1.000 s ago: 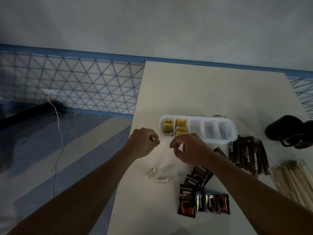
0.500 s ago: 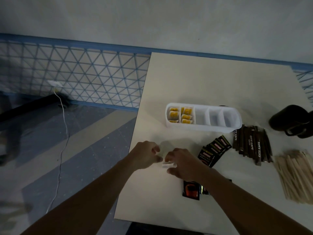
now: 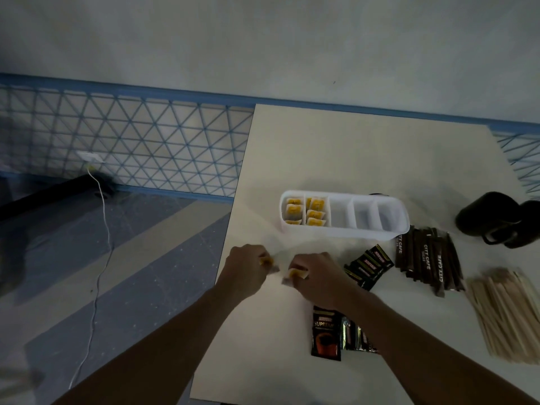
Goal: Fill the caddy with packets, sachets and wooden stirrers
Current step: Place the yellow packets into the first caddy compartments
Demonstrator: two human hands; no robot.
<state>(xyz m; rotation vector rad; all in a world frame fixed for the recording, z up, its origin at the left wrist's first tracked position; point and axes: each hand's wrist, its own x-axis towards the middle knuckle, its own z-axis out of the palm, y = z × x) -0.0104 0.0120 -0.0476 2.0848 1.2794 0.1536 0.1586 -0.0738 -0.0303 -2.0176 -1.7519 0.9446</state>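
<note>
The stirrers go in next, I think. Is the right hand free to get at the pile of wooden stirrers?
Probably not yet: the right hand is closed on a yellow sachet. The wooden stirrers lie uncovered on the table's right side, nothing blocking them.

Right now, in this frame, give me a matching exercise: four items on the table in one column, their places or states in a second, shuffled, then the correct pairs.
Items:
1. small yellow sachets
2. pale wooden stirrers
3. long brown CITY CAFE sticks
4. black mugs

Places:
A. loose heap at the table's right edge
B. standing in the left compartments of the white plastic caddy
C. beyond the brown sticks, right of the caddy
D. lying flat just in front of the caddy's right end

Pairs: 1-B, 2-A, 3-D, 4-C
</note>
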